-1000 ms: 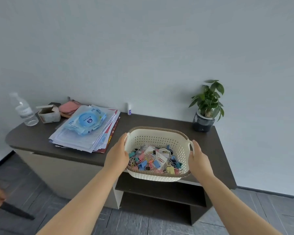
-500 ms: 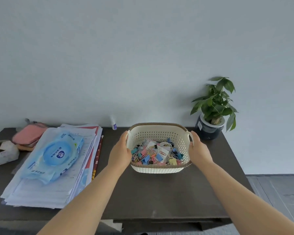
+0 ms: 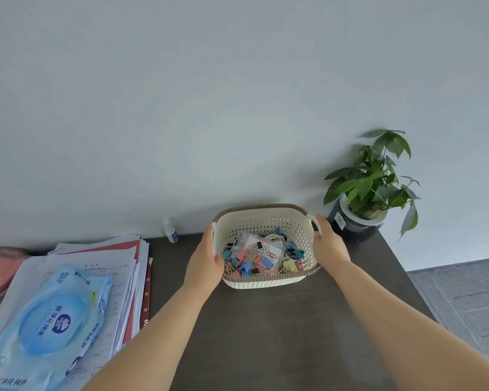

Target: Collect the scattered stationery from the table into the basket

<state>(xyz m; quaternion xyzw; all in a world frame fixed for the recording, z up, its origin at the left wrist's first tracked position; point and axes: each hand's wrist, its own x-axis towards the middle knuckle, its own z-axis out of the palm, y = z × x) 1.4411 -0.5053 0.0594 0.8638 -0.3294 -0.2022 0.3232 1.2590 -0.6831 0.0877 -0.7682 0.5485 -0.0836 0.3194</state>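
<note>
Shifting basket: the basket (image 3: 266, 221) was at the table's front edge a second ago. It now sits far back on the table (image 3: 266, 340), its far rim near the wall and the potted plant (image 3: 370, 187) just beside its right handle.
Left hand: the left hand (image 3: 206, 261) grips the basket's left side, thumb hooked over the rim into the inside. The other fingers are hidden behind the wall.
Right hand: the right hand (image 3: 326, 244) holds the right handle, thumb lying along it. The fingers are out of sight on the outer side.
Contact with table: the base looks to be resting on the surface, though I cannot tell whether weight is fully off the hands.
Stationery: the binder clips and paper clips (image 3: 260, 258) are heaped inside the basket, as they were in both earlier views. I see none loose on the bare tabletop.
Other things: the paper stack (image 3: 119, 266) with the wipes pack (image 3: 54, 320) on it lies to the left, and the small bottle (image 3: 172, 234) stands by the wall.
Meaning for the task: collection appears finished. The move looks like parking the filled basket, so releasing both hands is probably what remains.
</note>
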